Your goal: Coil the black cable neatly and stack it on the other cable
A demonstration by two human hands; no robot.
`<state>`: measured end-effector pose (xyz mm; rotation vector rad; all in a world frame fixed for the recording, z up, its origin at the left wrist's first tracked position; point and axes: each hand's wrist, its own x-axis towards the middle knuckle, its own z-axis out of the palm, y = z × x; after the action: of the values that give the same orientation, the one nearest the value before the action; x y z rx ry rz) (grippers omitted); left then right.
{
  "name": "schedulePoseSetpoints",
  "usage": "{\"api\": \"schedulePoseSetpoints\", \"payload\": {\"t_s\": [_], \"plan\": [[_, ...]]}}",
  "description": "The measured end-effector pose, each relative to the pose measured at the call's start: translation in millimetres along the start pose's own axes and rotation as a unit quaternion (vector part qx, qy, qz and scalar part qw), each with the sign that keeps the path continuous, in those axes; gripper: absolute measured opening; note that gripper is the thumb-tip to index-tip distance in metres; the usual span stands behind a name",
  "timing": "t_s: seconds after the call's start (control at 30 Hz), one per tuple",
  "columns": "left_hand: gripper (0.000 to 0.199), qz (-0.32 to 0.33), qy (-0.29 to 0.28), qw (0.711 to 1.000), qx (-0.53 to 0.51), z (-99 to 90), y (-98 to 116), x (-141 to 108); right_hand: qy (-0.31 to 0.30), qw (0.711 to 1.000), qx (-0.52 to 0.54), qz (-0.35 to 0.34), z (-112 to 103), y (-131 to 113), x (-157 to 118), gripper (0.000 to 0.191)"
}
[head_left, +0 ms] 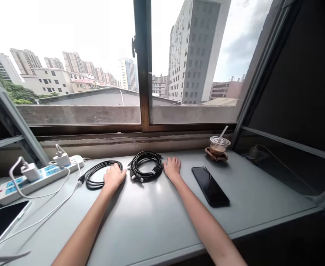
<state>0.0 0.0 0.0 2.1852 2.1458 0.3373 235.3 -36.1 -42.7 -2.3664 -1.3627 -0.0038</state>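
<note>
Closest to the camera, two bare forearms [203,225] stretched over the grey bench [134,229], nearer than the cable bundle [148,176]. Far left of the bundle, dark-screened device [4,220] with white edges, partly out of view. Also left of the bundle, white power strip [51,170] with two chargers [30,172]; white cord [51,212] near a black plug [81,179]. Right of the bundle, black phone [210,186]; farther right, lidded cup [218,146] with straw in a brown holder [217,155]. Behind the bundle, window [144,74].

Bundle glossy black, thickly wound, with pale-tipped plugs. Left of it, second coil [95,184], also black, thinner and oval.

Left hand [114,176] just left of the bundle, over the second coil's right side, fingers bent; impossible to tell whether gripping. Right hand [172,167] just right of the bundle, fingers loosely spread, grasping nothing; contact unclear.
</note>
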Motion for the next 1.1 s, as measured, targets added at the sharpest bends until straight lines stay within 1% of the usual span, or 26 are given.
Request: {"api": "schedulePoseSetpoints", "payload": {"t_s": [0.17, 0.3, 0.57, 0.77, 0.83, 0.93, 1.0, 1.1], "plan": [[0.049, -0.002, -0.004, 1.0, 0.019, 2.6, 4, 1, -0.004, 1.0, 0.024, -0.011, -3, 1, -1, 0.043], [0.049, -0.013, -0.001, 1.0, 0.011, 3.8, 3, 4, -0.009, 0.999, 0.039, -0.015, -5, 2, -1, 0.045], [0.033, -0.005, 0.004, 1.0, -0.004, -3.4, 0, 5, -0.019, 0.999, 0.047, -0.012, -7, 0, -1, 0.046], [0.031, -0.013, -0.001, 1.0, -0.008, -2.6, 1, -1, -0.021, 0.998, 0.052, -0.012, -8, -1, -5, 0.046], [0.031, -0.031, 0.023, 0.998, -0.048, -2.1, 1, -3, -0.019, 0.998, 0.057, -0.017, -6, 0, -7, 0.046], [0.027, -0.062, 0.097, 0.982, -0.152, -4.6, 0, -6, -0.01, 0.997, 0.075, -0.028, -2, 2, -11, 0.046], [0.024, -0.066, 0.137, 0.969, -0.195, -7.8, -2, -8, 0.008, 0.995, 0.095, -0.03, 0, 3, -13, 0.047], [0.025, -0.067, 0.17, 0.956, -0.23, -11.4, -4, -12, 0.043, 0.99, 0.134, -0.019, 1, 5, -15, 0.049]]}}
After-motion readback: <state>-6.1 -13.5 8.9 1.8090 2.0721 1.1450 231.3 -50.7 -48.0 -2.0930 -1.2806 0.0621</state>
